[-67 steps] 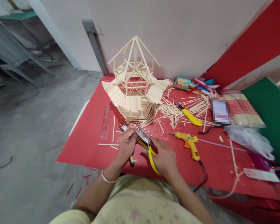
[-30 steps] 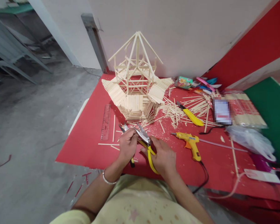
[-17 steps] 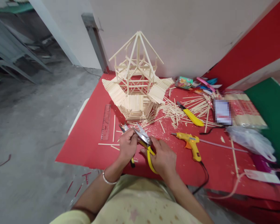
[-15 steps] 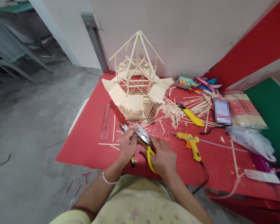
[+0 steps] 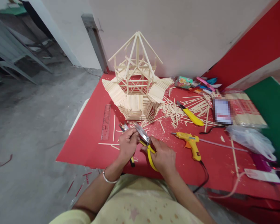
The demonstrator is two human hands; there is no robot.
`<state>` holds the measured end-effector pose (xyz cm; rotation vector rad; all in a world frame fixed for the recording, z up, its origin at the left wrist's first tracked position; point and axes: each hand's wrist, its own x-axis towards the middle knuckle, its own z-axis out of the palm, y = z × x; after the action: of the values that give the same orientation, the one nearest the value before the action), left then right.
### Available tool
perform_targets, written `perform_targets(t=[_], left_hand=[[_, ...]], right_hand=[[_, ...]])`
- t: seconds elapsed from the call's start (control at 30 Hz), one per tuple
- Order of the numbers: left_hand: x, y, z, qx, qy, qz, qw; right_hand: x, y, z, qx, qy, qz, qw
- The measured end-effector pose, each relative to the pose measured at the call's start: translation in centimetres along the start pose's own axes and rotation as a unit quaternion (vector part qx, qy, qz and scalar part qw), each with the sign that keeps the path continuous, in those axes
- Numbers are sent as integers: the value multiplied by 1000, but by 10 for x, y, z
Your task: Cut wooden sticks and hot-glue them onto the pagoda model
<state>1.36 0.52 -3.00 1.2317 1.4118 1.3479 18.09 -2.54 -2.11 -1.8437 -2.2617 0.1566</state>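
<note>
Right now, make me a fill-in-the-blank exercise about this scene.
The right hand holds a pair of yellow-handled metal ____.
A thin silver bracelet circles the ____ wrist.
The flat tabletop under the yellow plastic glue gun is coloured ____.

Missing words: scissors; left; red.

Pale wall [image 5: 177, 37], grey floor [image 5: 49, 109] (rather scuffed), red-topped table [image 5: 84, 143].

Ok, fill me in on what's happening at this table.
The right hand holds yellow-handled metal scissors, blades beside the left hand, whose fingertips are pinched; anything between them is too small to tell. Beyond, a pale, peaked, open-framed model of wooden sticks stands on the red tabletop.
</note>
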Motion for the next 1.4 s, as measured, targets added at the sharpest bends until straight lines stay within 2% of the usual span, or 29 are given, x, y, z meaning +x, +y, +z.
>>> perform_targets(t=[0.37, 0.8, 1.0, 1.13, 1.27, 1.4], left_hand=[[1, -1, 2, -38, -6, -38, 999], [0, -4, -1, -17, 19, -18, 1000], [1, -1, -1, -41, -12, -19, 999], [2, -2, -1, -65, -38, -32, 997], [2, -4, -1, -83, -41, -38, 995], [2, -3, -3, -80, -48, -32, 995]], right_hand=[[0, -2, -6, -19, 19, 2, 1000], [0, -3, -3, -44, 14, -6, 999], [-1, 3, 2, -18, 19, -3, 1000], [1, 6, -3, -14, 23, 1, 1000], [3, 5, -11, -19, 17, -14, 1000], [1, 7, -9, -21, 16, -4, 1000]])
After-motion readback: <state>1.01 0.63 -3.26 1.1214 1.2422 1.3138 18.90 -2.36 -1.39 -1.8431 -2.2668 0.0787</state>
